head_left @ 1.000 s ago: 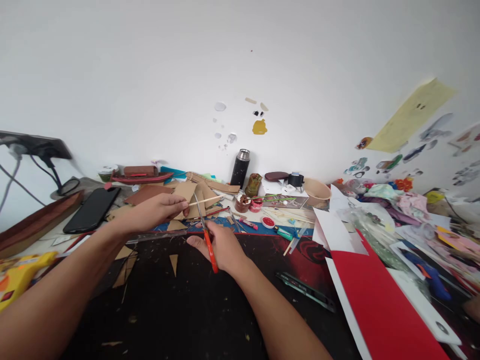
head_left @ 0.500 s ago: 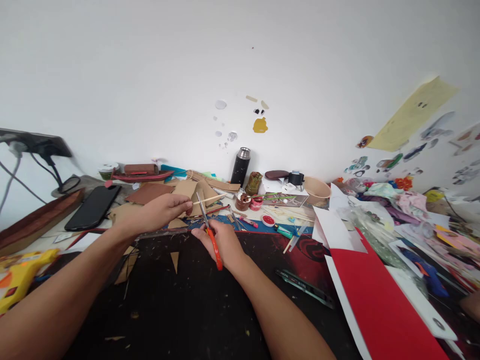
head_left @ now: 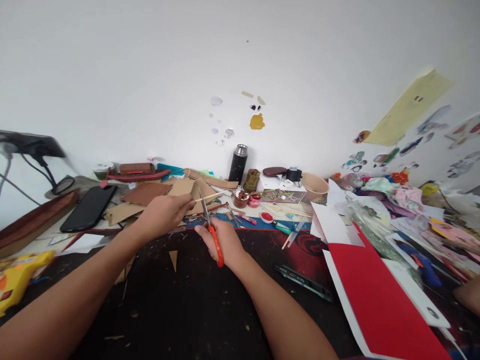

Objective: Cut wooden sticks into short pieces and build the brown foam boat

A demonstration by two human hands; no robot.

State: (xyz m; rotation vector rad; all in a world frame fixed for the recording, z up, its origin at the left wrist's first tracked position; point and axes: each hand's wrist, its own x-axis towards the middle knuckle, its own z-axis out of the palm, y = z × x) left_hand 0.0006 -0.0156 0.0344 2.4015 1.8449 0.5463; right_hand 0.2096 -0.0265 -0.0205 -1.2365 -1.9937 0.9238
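Observation:
My left hand (head_left: 168,212) pinches a thin wooden stick (head_left: 214,196) that points to the right. In my right hand (head_left: 224,240) is a pair of scissors (head_left: 214,237) with orange handles, its blades pointing up and away from me. The blades meet the stick just right of my left fingertips; whether they bite into it I cannot tell. Behind both hands lie brown cardboard pieces (head_left: 146,192). A small cardboard triangle (head_left: 173,260) rests on the black mat (head_left: 180,310) below them.
A green box cutter (head_left: 303,282) lies on the mat at right, beside red card (head_left: 382,300). At left are a yellow glue gun (head_left: 22,277) and a black phone (head_left: 88,208). A black flask (head_left: 238,164), paint pots (head_left: 240,199) and a round tub (head_left: 314,186) stand along the wall.
My left hand has moved slightly right relative to the table, nearer the blades. The whole view has shifted a little. Both hands keep hold of the stick and the scissors.

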